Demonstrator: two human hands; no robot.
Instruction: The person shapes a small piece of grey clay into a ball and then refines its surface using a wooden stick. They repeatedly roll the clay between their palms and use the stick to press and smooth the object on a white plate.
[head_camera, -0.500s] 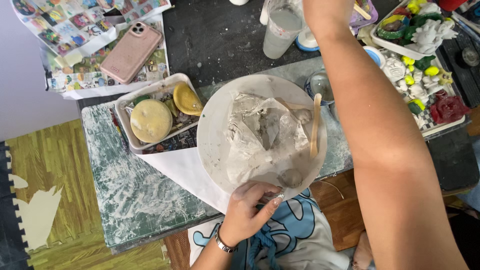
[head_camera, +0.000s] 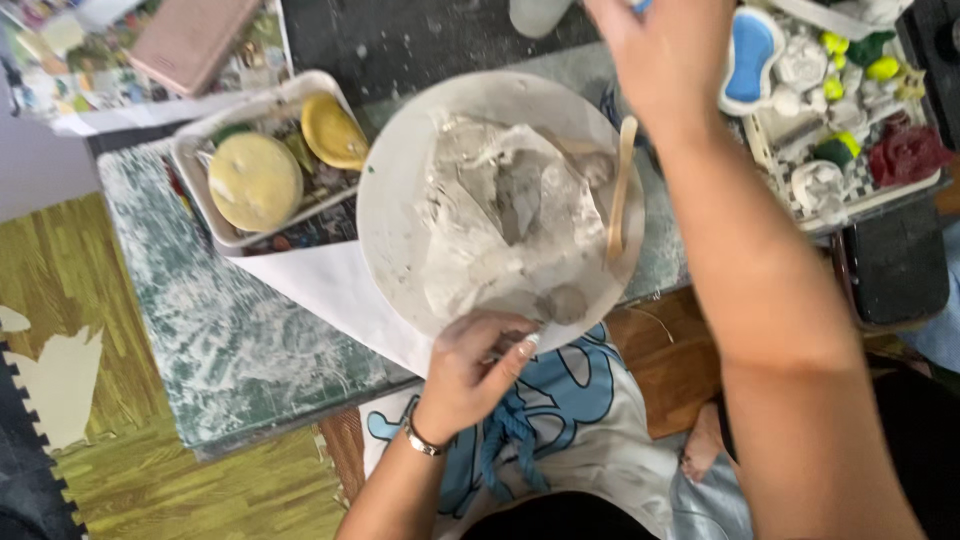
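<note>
- Gripping the near rim of one round white bowl with the left hand, fingers curled over the edge.
- Reaching up past the bowl with the right hand; grasp impossible to tell, fingertips cut off at the top edge.
- Inside the bowl: one mass of grey-white plaster, one wooden stick.
- Left of it: one white tray with two yellow discs.
- Upper left: one pink phone.
</note>
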